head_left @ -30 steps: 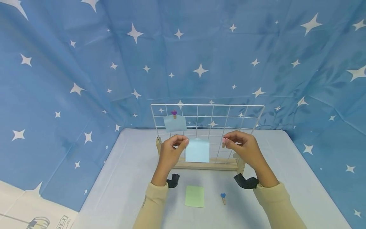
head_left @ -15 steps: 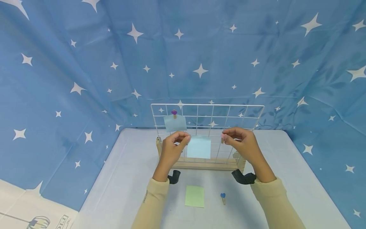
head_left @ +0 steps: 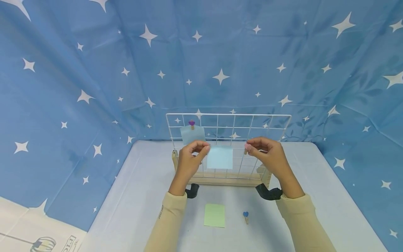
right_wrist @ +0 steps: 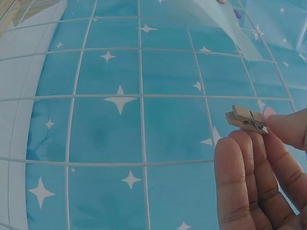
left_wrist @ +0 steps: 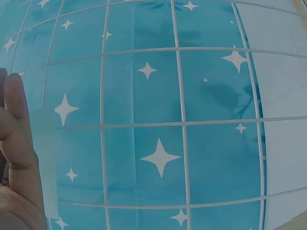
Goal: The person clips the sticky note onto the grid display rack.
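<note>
My left hand (head_left: 190,156) pinches a light blue paper note (head_left: 219,157) by its upper left edge, holding it in front of the white wire grid (head_left: 228,114). In the left wrist view, part of the note (left_wrist: 45,163) shows beside the fingers. Between thumb and fingers of my right hand (head_left: 267,153) is a small wooden clothespin (right_wrist: 247,117) with a pink heart, right of the note. Another light blue note (head_left: 192,134) hangs at the grid's upper left under a clothespin with a purple heart (head_left: 191,123).
A green paper note (head_left: 214,215) lies on the white table (head_left: 126,217) in front of the grid. Right of it lies a clothespin with a blue heart (head_left: 246,217). The grid stands on a wooden base (head_left: 226,181), with a starry blue curtain (head_left: 220,52) behind.
My left hand has raised the light blue note and shifted it slightly to the right. My right hand has risen a little with the clothespin still pinched.
</note>
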The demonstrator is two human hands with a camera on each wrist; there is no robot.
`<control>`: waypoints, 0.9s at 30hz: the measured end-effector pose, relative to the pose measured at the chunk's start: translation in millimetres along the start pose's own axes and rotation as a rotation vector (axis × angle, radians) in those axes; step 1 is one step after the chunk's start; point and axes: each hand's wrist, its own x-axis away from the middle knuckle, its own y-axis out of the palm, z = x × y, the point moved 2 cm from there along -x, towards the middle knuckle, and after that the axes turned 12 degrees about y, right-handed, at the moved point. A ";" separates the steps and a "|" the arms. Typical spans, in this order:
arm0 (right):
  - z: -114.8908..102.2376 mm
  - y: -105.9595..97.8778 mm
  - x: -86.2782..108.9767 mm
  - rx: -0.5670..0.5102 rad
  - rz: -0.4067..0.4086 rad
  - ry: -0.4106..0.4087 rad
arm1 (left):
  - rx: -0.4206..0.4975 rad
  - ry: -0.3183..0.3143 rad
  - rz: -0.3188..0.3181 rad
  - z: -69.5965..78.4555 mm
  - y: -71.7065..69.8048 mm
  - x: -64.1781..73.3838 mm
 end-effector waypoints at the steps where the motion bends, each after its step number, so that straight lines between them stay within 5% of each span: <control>1: -0.1 -0.2 -0.3 0.002 0.003 0.001 | 0.000 0.003 0.000 0.0 -0.1 -1.1; 27: -18.7 2.3 -16.0 0.020 -0.034 -0.012 | -0.011 0.057 0.020 4.7 2.7 -26.6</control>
